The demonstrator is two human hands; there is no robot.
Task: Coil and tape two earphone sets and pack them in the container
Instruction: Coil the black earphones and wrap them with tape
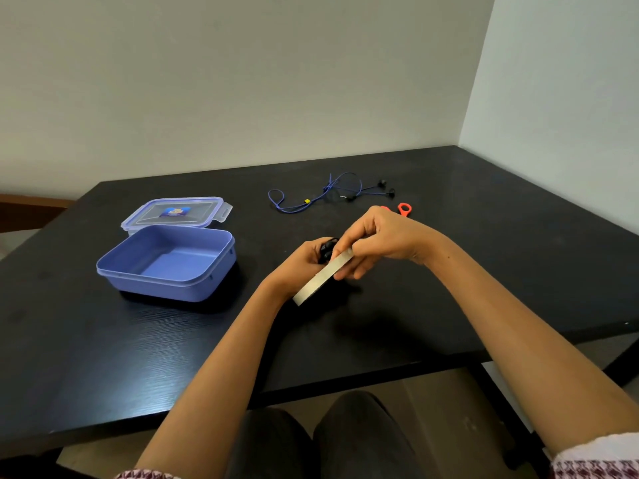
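Note:
My left hand [304, 261] grips a bundle of black earphones [326, 250] above the middle of the black table [449, 288]. My right hand [377, 240] holds a roll of pale tape [323, 278] seen edge-on, right against the bundle. A second earphone set with a blue cord [328, 193] lies loose and uncoiled near the far side of the table. The open blue container [114, 267] stands to the left, holding nothing.
The container's clear lid [138, 216] lies flat just behind it. Scissors with orange handles [404, 208] lie beyond my right hand, mostly hidden by it. Walls close off the far and right sides of the table.

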